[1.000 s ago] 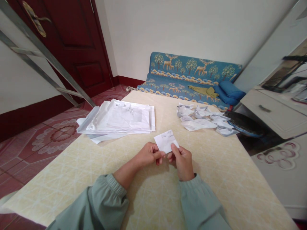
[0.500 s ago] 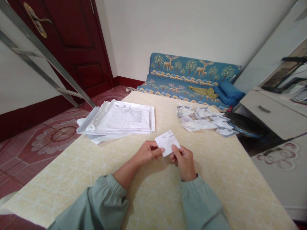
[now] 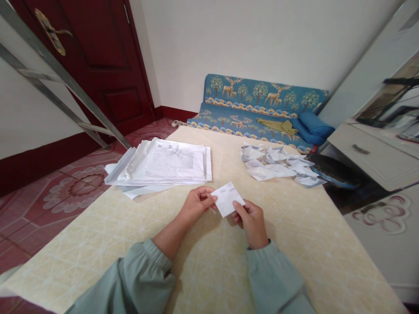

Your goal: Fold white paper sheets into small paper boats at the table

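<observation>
We hold both sleeved arms (image 3: 131, 277) angled inward from the near side, left hand (image 3: 198, 203) pinching with thumb and fingers, right hand (image 3: 252, 221) gripping, thumb uppermost, fingers curled beneath.

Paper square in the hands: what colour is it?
The paper square is white with a few greyish marks; the head view shows it best.
</observation>
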### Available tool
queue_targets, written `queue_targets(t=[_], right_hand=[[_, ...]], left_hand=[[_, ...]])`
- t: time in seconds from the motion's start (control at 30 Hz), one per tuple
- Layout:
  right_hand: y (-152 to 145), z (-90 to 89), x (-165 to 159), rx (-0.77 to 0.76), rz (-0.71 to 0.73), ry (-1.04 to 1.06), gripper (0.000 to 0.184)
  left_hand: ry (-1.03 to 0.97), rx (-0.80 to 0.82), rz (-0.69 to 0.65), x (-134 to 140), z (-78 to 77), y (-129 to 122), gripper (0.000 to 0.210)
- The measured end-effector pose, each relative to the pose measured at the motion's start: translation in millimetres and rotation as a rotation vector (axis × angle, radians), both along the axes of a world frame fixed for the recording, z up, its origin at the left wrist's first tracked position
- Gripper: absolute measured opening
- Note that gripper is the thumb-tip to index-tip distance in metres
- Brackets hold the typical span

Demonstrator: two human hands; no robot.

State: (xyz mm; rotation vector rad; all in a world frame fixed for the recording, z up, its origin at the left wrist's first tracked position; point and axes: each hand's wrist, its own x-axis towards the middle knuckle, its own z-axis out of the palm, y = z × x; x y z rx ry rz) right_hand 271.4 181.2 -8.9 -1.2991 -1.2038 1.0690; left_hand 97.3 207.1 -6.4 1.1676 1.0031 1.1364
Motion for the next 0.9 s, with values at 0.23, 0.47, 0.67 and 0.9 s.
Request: queue_targets(t=[0.23,0.47,0.67,0.9], right_hand=[[3.5,1.8,4.5,0.061,-0.066,-0.106,0.035],[5.5,-2.4,12.2,-0.034,-0.072,0.022,0.027],[6.9,-5.6,14.1,-0.052,-0.072,0.045,0.031],[4.6,1.0,12.8,0.062,0.004,-0.256,0.029]], left_hand=[[0.16,0.125,-0.034,0.9,-5.0,-0.5,0.036],[0.443,0.581,-0.105,-8.7,5.9,-4.0,0.03],[0.547,0.806,-0.176,-5.5,7.8,-3.3,0.027],[0.64,0.831,-0.165,-5.9,-7.5,1.7,0.021]])
